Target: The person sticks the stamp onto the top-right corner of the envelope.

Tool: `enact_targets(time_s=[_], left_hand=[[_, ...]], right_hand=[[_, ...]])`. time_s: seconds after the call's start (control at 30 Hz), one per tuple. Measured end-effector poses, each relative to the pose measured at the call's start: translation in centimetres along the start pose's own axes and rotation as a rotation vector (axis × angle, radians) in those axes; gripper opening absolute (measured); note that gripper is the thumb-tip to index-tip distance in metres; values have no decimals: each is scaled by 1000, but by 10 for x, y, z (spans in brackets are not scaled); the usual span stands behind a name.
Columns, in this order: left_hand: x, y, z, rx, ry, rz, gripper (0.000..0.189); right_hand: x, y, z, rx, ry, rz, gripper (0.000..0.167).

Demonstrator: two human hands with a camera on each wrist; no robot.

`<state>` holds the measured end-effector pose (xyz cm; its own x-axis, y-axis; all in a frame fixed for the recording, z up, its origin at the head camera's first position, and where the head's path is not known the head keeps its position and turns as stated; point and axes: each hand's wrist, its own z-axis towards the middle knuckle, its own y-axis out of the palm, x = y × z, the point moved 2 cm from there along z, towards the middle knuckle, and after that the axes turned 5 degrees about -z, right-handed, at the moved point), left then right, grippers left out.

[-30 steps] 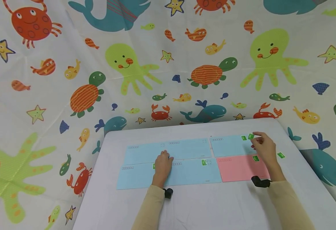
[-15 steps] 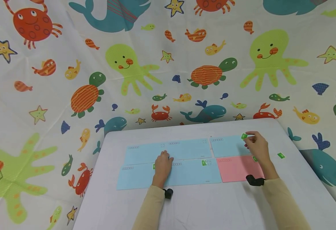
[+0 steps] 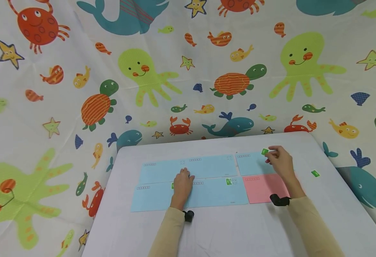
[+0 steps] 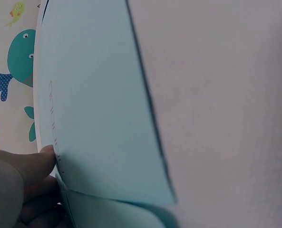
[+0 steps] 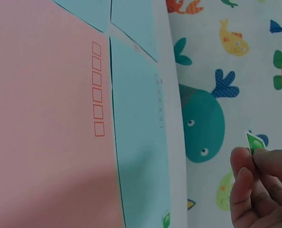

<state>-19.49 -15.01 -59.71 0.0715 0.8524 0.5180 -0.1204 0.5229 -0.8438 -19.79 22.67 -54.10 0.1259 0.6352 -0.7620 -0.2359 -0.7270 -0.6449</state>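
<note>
Between right thumb and fingertips a green stamp with a white border is pinched. The right hand holds it above the far edge of the right-hand blue envelope. A green stamp on that envelope shows in the right wrist view; the hand covers it in the head view. Below lies a pink envelope, partly under the right forearm. My left hand rests on the blue envelopes further left, fingers loosely bent, partly covering a green stamp. Another stamp sits on the lower blue envelope.
One loose green stamp lies on the white table, right of the envelopes. Behind the table's far edge hangs a cloth printed with sea animals. Black wrist cameras sit at both cuffs.
The right hand has moved left with the pinched stamp, over the right-hand blue envelope's far edge. It and its forearm now hide the stamps on that envelope and the pink one. The left hand stays put.
</note>
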Motion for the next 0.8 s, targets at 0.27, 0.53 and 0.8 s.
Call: enact_targets(time_s=[0.27, 0.53, 0.8], left_hand=[[-2, 0, 1, 13, 8, -11, 36], [-1, 1, 0, 20, 12, -6, 35], [-2, 2, 1, 28, 11, -17, 35]], right_hand=[[-5, 15, 4, -29, -8, 49, 31], [-12, 25, 5, -44, 12, 60, 29], [-16, 33, 9, -57, 24, 69, 28]])
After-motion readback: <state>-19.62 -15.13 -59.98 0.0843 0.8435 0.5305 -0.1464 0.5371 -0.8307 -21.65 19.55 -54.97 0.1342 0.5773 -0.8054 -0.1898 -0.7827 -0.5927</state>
